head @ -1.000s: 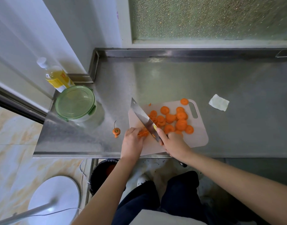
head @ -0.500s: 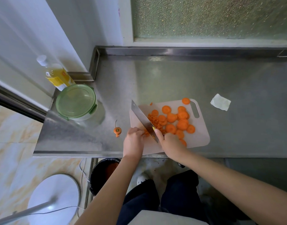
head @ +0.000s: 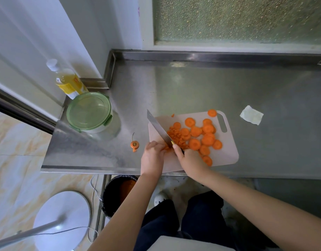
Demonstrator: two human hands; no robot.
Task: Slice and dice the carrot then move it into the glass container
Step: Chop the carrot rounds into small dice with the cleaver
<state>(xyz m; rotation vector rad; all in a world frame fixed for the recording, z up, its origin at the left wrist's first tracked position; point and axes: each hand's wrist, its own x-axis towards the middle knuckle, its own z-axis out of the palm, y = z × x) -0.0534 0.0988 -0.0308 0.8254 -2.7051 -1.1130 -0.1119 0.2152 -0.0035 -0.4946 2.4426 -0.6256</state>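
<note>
Senior: Hands, from the left?

Inspector: Left hand lies palm down at the near left corner of the cutting board. Its fingers are curled onto a carrot piece, pinning it beside the knife. Right hand is wrapped round the knife's handle, forefinger stretched along the spine. The blade runs away and leftward, its tip past the board's far left corner. Whether the edge meets the board I cannot tell.

Senior: Condition and place of the carrot?

Inspector: The glass container stands at the far left of the counter, green lid on, well apart from the board. The cut-off carrot top sits on the counter just left of the board, not touching it. Right of the blade lies a heap of small dice. Beyond that, round slices overlap across the board's middle toward its handle slot, with one slice alone at the far edge.

Senior: Anything obscured?

Inspector: A bottle of yellow liquid stands behind the container, its base hidden. Below the counter a dark bin is cut off by the counter's edge, and the orange contents are unclear. The pinned piece is mostly under the fingers. The handle is hidden but for a yellow spot. A white paper scrap lies right of the board
</note>
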